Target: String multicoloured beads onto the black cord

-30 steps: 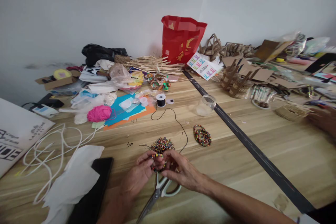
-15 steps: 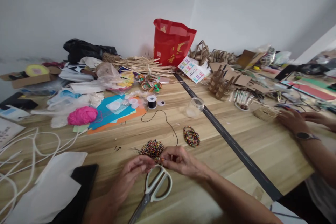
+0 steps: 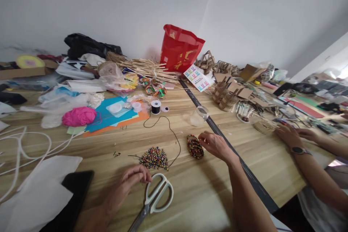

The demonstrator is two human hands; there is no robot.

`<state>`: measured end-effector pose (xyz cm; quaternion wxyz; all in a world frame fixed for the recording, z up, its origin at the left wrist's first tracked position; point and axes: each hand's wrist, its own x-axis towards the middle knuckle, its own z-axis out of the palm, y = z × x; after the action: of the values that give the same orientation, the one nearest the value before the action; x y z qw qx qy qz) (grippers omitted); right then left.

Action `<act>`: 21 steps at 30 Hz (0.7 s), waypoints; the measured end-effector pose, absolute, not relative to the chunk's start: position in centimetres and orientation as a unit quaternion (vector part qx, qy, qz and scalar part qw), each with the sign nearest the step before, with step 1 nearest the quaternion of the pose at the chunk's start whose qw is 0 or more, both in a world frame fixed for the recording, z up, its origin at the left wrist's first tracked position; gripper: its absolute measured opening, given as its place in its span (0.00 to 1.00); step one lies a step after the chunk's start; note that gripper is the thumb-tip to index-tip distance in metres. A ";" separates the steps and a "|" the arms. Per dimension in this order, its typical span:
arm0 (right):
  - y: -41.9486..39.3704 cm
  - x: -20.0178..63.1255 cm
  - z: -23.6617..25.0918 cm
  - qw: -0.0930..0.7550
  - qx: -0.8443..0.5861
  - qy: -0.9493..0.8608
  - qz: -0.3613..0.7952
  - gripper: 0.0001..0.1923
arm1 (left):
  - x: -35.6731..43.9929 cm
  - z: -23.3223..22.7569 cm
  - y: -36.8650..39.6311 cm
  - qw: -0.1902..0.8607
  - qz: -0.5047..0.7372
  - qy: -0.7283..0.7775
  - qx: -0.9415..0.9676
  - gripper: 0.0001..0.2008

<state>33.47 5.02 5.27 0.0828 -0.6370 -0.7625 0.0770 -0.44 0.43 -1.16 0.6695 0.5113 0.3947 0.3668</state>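
My right hand [image 3: 216,145] is beside a small stack of multicoloured beaded bracelets [image 3: 195,146], its fingertips at the stack's right edge. Its fingers are loosely bent and slightly apart, with nothing visible between them. Left of the scissors [image 3: 159,195], my left hand [image 3: 136,174] hovers low with thumb and fingers drawn together, and no object shows in them. The scissors have pale handles and lie with the blades towards me. A loose heap of colourful beads [image 3: 154,158] sits beyond the left hand. Black cord [image 3: 178,141] runs from the heap towards a spool [image 3: 156,107].
A clear jar [image 3: 199,116] stands by the dark strip [image 3: 231,143] across the table. Pink yarn [image 3: 79,116], coloured paper [image 3: 108,114] and white cables [image 3: 20,145] lie left. A red bag [image 3: 181,49] stands behind. Another person's hand [image 3: 289,137] is at right.
My right hand has moved away from the left hand and bead heap, over to the bracelets. The bead heap is now uncovered. My left hand stays near the scissors handles.
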 end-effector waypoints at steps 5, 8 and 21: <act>5.4 31.5 4.2 0.217 -0.581 -0.768 0.158 0.11 | -0.3 -1.4 0.8 0.691 0.347 0.424 0.472 0.13; 4.4 27.9 3.6 0.269 -0.517 -0.789 0.196 0.10 | -0.2 -1.6 0.9 0.696 0.354 0.418 0.464 0.14; -0.7 19.8 1.1 0.064 -0.248 -0.955 0.151 0.14 | -0.8 -2.5 1.4 0.596 0.434 0.469 0.487 0.12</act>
<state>19.80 -0.71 1.08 0.0644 -0.2479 -0.9547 0.1513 -0.82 1.39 -2.51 0.5959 0.4865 0.4693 0.4336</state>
